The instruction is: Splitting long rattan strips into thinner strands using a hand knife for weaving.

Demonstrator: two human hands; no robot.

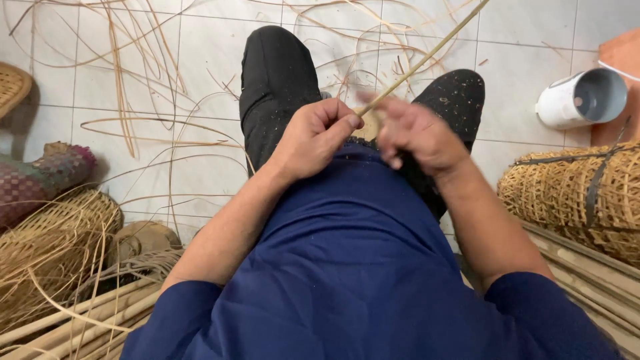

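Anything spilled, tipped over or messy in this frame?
Yes. Loose cane strips lie scattered across the tiled floor, curling with no order. A white cylindrical container lies on its side at the right, open end showing. Pale specks dot the black trousers. Both the left hand and the right hand grip one thin cane.

Left hand (313,137) fisted on thin bamboo strip (427,59), right hand (417,133) blurred beside it, tiled floor (200,60)

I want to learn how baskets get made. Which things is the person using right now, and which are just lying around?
In use:
left hand, closed on the cane strip
right hand, blurred, at the same strip

Lying about:
loose strips on the tiled floor
woven bundle
white pot on its side
cane poles
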